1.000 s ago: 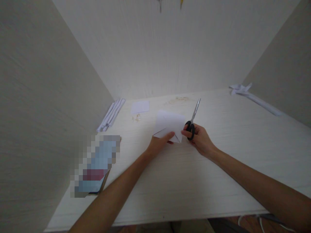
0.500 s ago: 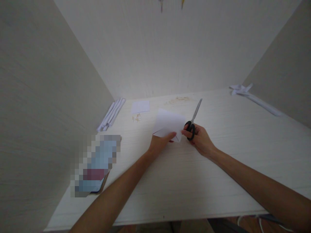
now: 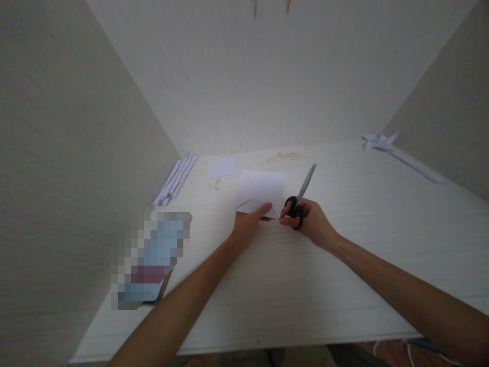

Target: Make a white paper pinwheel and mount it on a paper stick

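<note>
A white sheet of paper (image 3: 262, 186) with dark slanted lines near its lower corners is pinched by my left hand (image 3: 250, 221), thumb on top and fingers underneath. Black-handled scissors (image 3: 304, 186) sit in my right hand (image 3: 311, 219), the blades together and pointing up and away from me. That hand's fingertips are at the paper's lower right corner; whether they grip it is hard to tell.
On the white table (image 3: 267, 290) lie a pixelated phone-like slab (image 3: 156, 260), rolled papers (image 3: 175, 179), a small white paper (image 3: 221, 167) and a little heap of rubber bands (image 3: 216, 184). A long paper roll (image 3: 414, 164) rests by the right wall.
The paper has shifted slightly left and turned straighter. My right hand has come left to its lower corner, and the scissors have tilted and dropped a little.
</note>
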Tool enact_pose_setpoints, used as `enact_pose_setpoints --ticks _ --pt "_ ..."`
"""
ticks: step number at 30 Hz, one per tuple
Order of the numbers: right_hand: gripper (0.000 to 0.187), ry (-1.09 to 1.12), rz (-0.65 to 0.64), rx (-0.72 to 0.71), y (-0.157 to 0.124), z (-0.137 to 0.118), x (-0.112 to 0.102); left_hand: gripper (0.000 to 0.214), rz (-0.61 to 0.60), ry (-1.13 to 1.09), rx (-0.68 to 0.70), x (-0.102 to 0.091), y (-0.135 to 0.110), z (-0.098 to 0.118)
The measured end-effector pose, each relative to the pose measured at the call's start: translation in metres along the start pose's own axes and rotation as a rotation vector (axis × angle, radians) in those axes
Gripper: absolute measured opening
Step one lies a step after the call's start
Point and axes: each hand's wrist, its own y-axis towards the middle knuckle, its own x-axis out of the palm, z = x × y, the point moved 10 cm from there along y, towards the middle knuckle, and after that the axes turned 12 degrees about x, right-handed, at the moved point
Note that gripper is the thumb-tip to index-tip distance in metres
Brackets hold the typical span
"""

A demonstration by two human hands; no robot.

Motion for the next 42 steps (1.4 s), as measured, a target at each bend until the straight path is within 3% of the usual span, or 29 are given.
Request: enact_pose_setpoints --ticks 21,26,30,34,42 --pt "0.028 -0.028 0.036 0.001 -0.002 -0.001 -0.001 0.018 -0.04 0.342 0.128 -0.003 -0.004 0.01" --pt "0.029 -0.026 0.038 0.0 -0.001 0.0 -0.002 0.017 -0.011 0.29 0.146 -0.004 -0.008 0.013" --pt "0.029 -0.034 0.039 -0.002 -0.001 0.0 -0.003 0.012 -0.029 0.333 0.094 -0.005 -0.011 0.007" --pt "0.029 -0.021 0.035 0.004 -0.001 -0.001 -0.002 0.016 0.027 0.396 0.046 -0.013 -0.013 0.002" --pt "0.027 0.006 0.024 0.02 -0.001 0.001 -0.002 0.012 -0.032 0.389 0.143 -0.003 -0.013 0.018"
